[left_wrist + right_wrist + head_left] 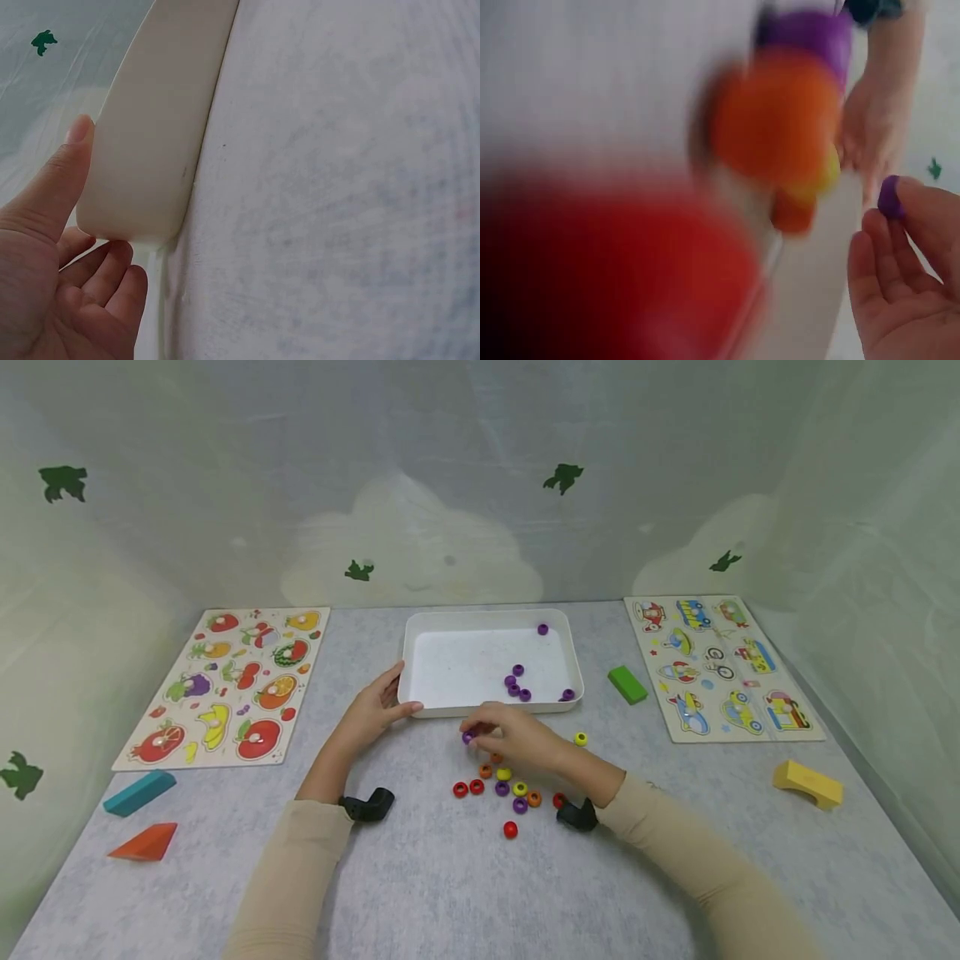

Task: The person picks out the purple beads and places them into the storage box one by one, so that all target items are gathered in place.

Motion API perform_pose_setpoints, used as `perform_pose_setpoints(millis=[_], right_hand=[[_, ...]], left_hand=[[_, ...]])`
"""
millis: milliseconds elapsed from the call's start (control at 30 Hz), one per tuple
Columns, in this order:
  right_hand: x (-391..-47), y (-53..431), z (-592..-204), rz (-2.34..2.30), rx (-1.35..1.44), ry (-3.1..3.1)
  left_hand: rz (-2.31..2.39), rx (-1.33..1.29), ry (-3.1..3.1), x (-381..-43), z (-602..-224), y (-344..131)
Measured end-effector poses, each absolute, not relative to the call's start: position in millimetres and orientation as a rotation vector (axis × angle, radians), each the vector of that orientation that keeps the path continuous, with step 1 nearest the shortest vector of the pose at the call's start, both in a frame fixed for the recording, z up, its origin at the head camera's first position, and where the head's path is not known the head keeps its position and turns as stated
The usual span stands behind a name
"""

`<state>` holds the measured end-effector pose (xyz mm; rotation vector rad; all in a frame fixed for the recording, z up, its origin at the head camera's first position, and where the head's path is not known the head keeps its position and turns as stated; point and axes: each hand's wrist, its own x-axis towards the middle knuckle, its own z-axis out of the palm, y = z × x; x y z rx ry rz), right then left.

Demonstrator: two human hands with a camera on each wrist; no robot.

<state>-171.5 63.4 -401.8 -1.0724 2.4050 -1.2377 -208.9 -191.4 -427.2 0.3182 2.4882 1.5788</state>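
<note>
My left hand [367, 717] grips the near left corner of a white tray [450, 664]. The left wrist view puts its thumb on the tray's rim and its fingers round the outer wall. A purple bead [889, 197] is pinched between the thumb and fingertips of my right hand [522, 737], just in front of the tray's near wall. Several purple beads [513, 689] lie inside the tray, mostly in its right half. Below the right hand, loose beads are scattered on the table: red beads [476, 787], orange beads [534, 799], yellow beads [520, 789] and purple beads [521, 806].
A fruit puzzle board [225, 689] lies at left, with a blue block [140, 793] and an orange block [150, 843] before it. On the right are a vehicle puzzle board [720, 668], a green block [627, 684] and a yellow arch block [808, 784]. Pale fabric hangs behind the table.
</note>
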Motion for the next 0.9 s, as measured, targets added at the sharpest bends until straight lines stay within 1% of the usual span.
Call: perform_pose_setpoints(millis=[67, 167, 367, 500, 633, 900], right_hand=[[-180.2, 68.8, -397.3, -1.262, -1.094, 2.487], [-196.1, 79.1, -394.8, -1.302, -1.025, 2.588], [-228.3, 101.7, -403.0, -1.235, -0.681, 2.730], [-240.2, 109.4, -410.3, -1.157, -0.525, 2.751], [-244.7, 107.1, -412.5, -1.087, -0.488, 2.732], [-246.5, 104.1, -413.2, -0.995, -0.500, 2.707]], left_hand=[[1.577, 0.316, 2.493, -209.2, -427.6, -191.4], [1.570, 0.325, 2.495, -209.7, -427.9, -191.8], [1.574, 0.331, 2.494, -209.5, -427.4, -191.7], [1.570, 0.321, 2.504, -209.2, -427.7, -190.7], [1.576, 0.308, 2.503, -208.7, -427.0, -190.1], [1.596, 0.302, 2.495, -209.1, -427.7, -190.4]])
